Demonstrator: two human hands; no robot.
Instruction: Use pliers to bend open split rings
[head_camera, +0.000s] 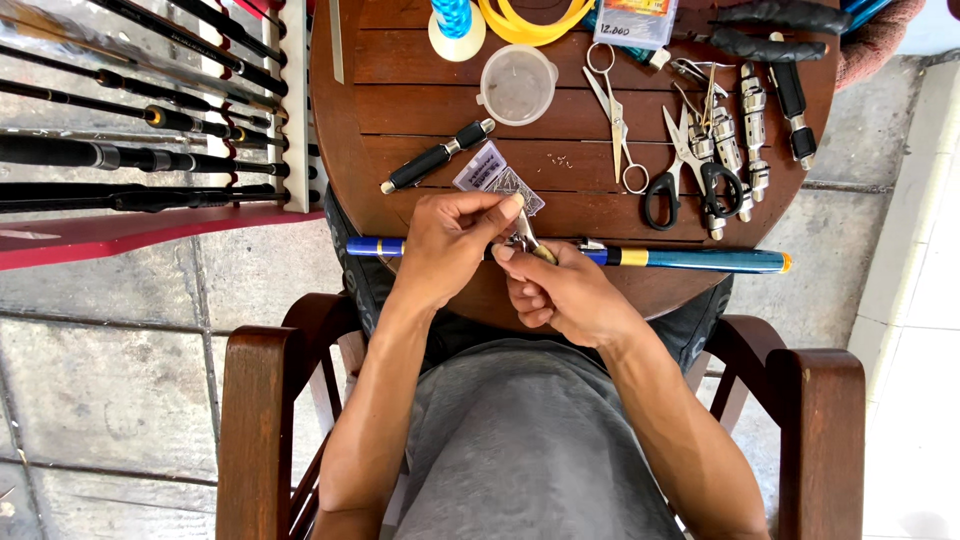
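Blue rod (700, 260): middle section hidden behind left hand (450, 245) and right hand (565, 290). Small metal part (524, 238) pinched between the fingers: mostly covered, kind not discernible. Clear packet (497, 178): contents too small to identify; near edge under left thumb. Yellow coil (535, 25), blue spool (455, 22) and boxed item (635, 20): cut off by top edge. Rack of dark rods (140, 120): ends cut off at left edge. Wooden chair (255, 420): lower frame cut off at bottom edge.
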